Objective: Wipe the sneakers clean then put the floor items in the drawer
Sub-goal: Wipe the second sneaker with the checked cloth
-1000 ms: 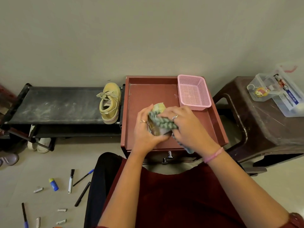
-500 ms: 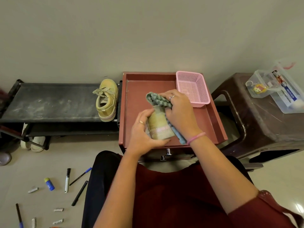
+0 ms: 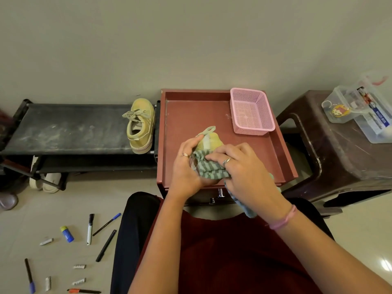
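Left hand (image 3: 186, 166) wraps round a yellow sneaker (image 3: 209, 141), holding it up over the near edge of the red-brown tray top (image 3: 191, 111). Right hand (image 3: 244, 170) presses a striped green cloth (image 3: 210, 169) onto the shoe, fingers curled into the fabric; the cloth tail hangs down past the wrist.

Risks, as I judge them: the one-handed hold could slip under rubbing pressure and the shoe drop onto the lap or floor. The loose lace loop (image 3: 209, 130) could snag in the cloth. The hanging tail could catch on the drawer handle (image 3: 220, 193) just below.

Near left, on the tiled floor (image 3: 31, 219): pens, a marker (image 3: 90, 229), a small blue bottle (image 3: 66, 234) and short white pieces, all not yet picked up. The drawer looks closed.

Further back, the second sneaker (image 3: 141, 126) sits on the dusty black rack (image 3: 63, 128), left of the tray. Pink basket (image 3: 251, 111) at the tray's far right corner. Brown stool (image 3: 339, 149) far right with clear boxes. Plain wall behind.
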A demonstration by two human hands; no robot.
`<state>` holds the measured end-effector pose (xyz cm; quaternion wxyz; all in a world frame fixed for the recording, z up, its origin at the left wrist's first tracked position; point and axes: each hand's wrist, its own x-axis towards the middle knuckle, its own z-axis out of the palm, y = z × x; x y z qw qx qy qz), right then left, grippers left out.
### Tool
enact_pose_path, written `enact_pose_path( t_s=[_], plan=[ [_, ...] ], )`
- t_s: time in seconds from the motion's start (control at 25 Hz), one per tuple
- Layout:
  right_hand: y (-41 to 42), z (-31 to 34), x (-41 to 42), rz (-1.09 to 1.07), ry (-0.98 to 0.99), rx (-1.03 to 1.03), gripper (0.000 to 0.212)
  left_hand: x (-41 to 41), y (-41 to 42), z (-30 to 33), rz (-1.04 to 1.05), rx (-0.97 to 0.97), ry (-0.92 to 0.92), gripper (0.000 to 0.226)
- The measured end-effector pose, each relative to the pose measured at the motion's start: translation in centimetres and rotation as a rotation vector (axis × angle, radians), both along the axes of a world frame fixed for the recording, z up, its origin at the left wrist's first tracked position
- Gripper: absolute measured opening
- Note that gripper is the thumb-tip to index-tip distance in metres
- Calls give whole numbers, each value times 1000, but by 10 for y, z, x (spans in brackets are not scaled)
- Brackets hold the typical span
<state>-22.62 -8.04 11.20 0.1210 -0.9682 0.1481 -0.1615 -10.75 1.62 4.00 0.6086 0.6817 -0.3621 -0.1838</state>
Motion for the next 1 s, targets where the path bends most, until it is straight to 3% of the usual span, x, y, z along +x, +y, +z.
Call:
enact_pose_path(
  t_s=[0.08, 0.24, 0.4, 0.6, 0.8, 1.0],
  plan=[
    [0, -2, 5, -28, -27, -23, 54, -1, 0, -1, 0, -8, 8, 90],
    [-11, 3, 33, -158, -131, 207, 53, 2, -3, 4, 38, 11, -22, 84],
    [-12, 10, 40, -248, -161, 427, 36, 7, 0, 3, 53, 71, -41, 90],
    [35, -16, -8, -71, -182, 114, 57, 11, 3, 3, 122, -17, 85, 73],
    [29, -15, 18, -221, -308, 258, 55, 21, 2, -2, 179, -30, 77, 86],
    [47, -11, 26, -225, -294, 139, 51, 21, 8, 0, 176, -52, 145, 80]
  ],
)
